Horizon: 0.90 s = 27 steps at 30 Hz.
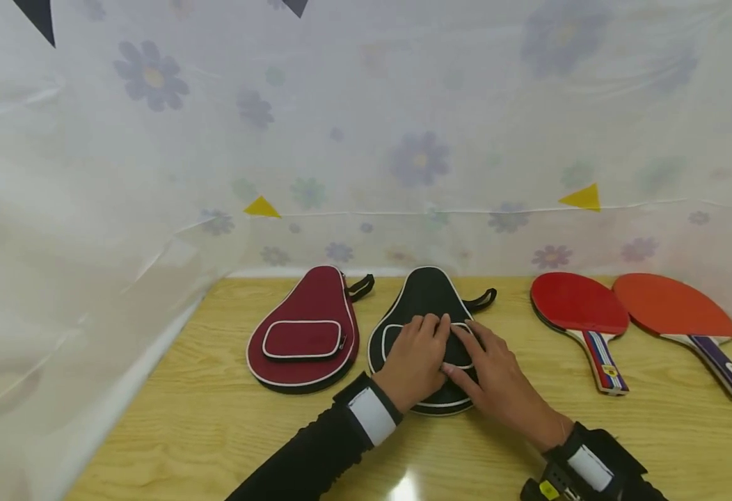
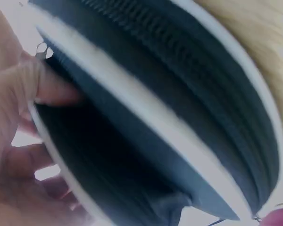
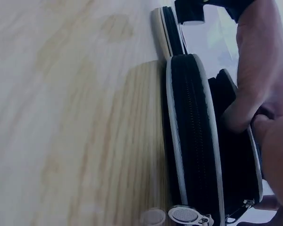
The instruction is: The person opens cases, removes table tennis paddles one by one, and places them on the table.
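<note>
A black paddle case [image 1: 427,296] with white piping lies flat on the wooden table [image 1: 216,417], its strap toward the wall. Both hands rest on its front pocket. My left hand [image 1: 415,356] lies on the pocket's left half, knuckles bent, fingertips near the pocket's top edge. My right hand [image 1: 496,374] covers the right half with fairly straight fingers. In the left wrist view a finger [image 2: 47,89] presses beside the pocket's piping on the case [image 2: 179,94]. The right wrist view shows the case's zipped edge [image 3: 193,141] and my fingers [image 3: 240,117] pressing on top.
A maroon paddle case [image 1: 306,327] lies just left of the black one. Two paddles lie at the right, a red one [image 1: 582,306] and an orange one [image 1: 673,306], handles toward me. A flowered white sheet [image 1: 366,139] walls off the back and left.
</note>
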Motion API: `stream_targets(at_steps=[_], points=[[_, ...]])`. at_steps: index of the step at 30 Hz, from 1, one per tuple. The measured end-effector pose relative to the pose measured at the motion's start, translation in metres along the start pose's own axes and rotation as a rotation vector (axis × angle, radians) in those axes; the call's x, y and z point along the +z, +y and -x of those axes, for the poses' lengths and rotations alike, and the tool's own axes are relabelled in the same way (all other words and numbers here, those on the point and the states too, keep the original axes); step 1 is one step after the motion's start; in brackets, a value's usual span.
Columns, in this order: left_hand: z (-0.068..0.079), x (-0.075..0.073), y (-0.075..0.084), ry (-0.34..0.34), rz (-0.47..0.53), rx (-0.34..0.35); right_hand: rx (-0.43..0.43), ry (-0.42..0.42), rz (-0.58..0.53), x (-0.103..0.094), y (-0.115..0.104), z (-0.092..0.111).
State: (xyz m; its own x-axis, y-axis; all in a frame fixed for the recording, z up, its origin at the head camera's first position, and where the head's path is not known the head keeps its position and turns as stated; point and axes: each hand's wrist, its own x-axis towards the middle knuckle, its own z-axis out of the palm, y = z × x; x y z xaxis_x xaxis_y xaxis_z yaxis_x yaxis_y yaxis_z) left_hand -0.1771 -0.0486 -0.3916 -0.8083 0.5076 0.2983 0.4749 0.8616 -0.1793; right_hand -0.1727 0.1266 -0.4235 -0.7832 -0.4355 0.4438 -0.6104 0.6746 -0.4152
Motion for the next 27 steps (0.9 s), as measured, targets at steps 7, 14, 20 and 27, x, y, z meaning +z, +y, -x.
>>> stream_targets(at_steps=[7,14,20,27], points=[[0.022,-0.027,-0.045,-0.132,0.535,-0.137,0.03,-0.037,0.083,0.004,-0.002,-0.002],[0.055,-0.013,-0.095,-0.065,0.455,-0.426,0.044,-0.004,0.163,0.013,-0.001,-0.004],[0.074,-0.003,-0.101,-0.29,0.433,-0.555,0.059,0.002,0.182,0.012,-0.002,-0.01],[0.074,0.0,-0.102,-0.321,0.425,-0.553,0.067,0.008,0.202,0.014,-0.001,-0.014]])
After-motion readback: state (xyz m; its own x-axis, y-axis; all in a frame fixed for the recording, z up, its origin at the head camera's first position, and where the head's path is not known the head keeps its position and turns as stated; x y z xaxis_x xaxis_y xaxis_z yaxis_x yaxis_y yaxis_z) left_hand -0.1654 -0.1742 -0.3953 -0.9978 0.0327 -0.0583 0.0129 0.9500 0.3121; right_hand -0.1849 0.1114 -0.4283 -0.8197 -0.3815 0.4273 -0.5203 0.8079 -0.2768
